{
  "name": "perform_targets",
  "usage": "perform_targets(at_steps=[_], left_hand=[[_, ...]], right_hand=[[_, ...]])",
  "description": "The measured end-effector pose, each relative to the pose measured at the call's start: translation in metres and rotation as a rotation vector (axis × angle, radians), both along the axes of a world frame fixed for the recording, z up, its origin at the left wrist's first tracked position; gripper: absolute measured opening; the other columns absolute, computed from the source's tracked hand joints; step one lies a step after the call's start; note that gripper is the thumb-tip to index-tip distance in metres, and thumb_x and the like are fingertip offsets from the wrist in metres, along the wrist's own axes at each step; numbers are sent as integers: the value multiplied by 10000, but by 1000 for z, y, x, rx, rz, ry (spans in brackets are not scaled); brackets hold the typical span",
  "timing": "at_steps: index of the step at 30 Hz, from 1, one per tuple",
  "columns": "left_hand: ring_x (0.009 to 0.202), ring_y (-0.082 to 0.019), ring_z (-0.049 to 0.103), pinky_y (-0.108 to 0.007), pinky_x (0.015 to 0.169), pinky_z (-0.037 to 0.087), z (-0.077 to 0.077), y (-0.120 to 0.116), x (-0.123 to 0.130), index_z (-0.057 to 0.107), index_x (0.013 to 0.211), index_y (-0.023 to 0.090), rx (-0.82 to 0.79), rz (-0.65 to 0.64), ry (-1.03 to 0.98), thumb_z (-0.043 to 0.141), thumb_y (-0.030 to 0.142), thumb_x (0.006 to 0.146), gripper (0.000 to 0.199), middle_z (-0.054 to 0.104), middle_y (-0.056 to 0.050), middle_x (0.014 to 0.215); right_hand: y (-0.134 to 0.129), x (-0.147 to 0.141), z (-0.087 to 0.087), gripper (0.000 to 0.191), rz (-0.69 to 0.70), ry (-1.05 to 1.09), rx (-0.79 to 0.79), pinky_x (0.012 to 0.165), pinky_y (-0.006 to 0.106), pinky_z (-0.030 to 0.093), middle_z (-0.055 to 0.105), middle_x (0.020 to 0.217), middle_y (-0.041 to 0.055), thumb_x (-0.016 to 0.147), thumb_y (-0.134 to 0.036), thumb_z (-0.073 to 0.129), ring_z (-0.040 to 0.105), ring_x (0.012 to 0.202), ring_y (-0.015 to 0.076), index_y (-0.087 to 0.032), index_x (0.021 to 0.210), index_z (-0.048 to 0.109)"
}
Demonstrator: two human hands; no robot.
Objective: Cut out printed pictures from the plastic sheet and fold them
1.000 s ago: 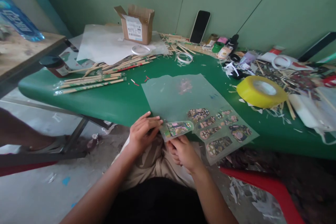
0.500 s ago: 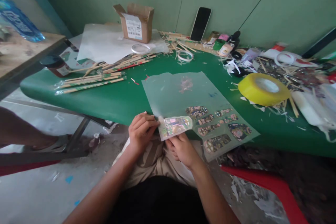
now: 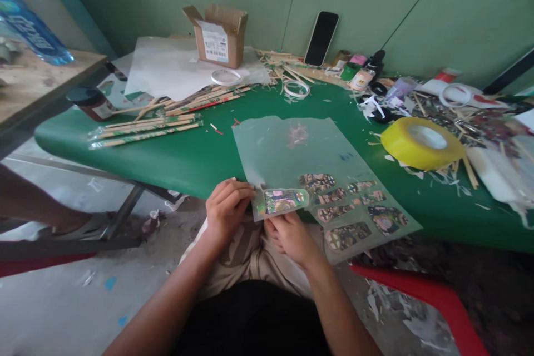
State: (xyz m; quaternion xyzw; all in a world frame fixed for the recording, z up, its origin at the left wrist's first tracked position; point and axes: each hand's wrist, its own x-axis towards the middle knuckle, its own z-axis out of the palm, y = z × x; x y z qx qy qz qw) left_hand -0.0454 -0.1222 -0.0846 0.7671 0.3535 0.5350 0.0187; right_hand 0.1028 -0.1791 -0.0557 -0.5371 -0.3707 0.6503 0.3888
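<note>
A translucent sheet [image 3: 283, 150] lies on the green table [image 3: 167, 161] and overhangs its near edge. Several dark, patterned stickers [image 3: 348, 235] are on its right part. A brighter patterned sticker piece [image 3: 283, 202] sits at the sheet's lower left corner, between my hands. My left hand [image 3: 228, 206] pinches that corner from the left, fingers bent together. Below the piece, my right hand [image 3: 292, 238] has its fingers curled under the near edge, gripping it; the fingertips are partly hidden.
Yellow tape roll [image 3: 422, 143] and scraps lie at the right. At the back stand a cardboard box [image 3: 220, 39] and a phone [image 3: 321, 38]. Wrapped sticks [image 3: 146, 130] and a dark jar [image 3: 90, 104] are at the left. A person's leg [image 3: 37, 200] shows at far left.
The sheet has shifted slightly right, and the bright piece at its corner lies a little flatter with less glare. Both hands keep their hold. The whole view has shifted slightly.
</note>
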Motion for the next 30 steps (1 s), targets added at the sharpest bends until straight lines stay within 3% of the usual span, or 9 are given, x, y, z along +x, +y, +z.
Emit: perform_targets(at_steps=[15,26,30], left_hand=[[727,-128,695,-334,835,547,4,1,1,612,715,192,23,-24,-68,658,73,790,148,748,11,744],[721,-136,667,-344,822,542,3,0,1,476,754,206,-22,3,-84,677,83,761,236,712,12,726],[850,-173,633,-377,825,516,16,-7,-6,515,890,202,-73,-67,44,604,49,758,221,691,-48,898]], right_hand=[[-8,-5,1,468,29,175,-116,286,147,115,300,425,-137,681,-628,636,166,325,19,-225,683,398],[0,-13,3,385,-26,162,-110,279,157,131,310,402,-141,702,-560,610,180,292,22,-229,678,413],[-1,-16,0,381,-58,134,-113,289,170,114,304,398,-137,681,-512,604,187,298,25,-241,630,341]])
